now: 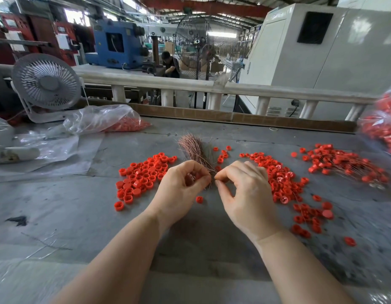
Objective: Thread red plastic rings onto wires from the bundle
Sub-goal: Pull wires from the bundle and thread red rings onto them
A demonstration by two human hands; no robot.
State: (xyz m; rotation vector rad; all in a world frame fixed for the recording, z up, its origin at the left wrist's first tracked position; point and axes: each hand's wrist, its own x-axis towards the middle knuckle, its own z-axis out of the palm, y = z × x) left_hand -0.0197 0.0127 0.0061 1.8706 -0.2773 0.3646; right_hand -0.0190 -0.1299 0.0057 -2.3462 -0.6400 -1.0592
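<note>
Nearest me, my left hand (183,183) curls round the base of the thin copper-coloured wire bundle (193,149) and seems to hold a red ring inside the fingers, though I can't be sure. My right hand (240,183) pinches finger to thumb just beside it, likely on a single wire too fine to see. On the grey bench (58,216), loose red plastic rings (142,176) lie left, while rings already on wires (343,163) pile up far right. Judging by the full bag of red rings (124,126) beyond, plenty remains.
</note>
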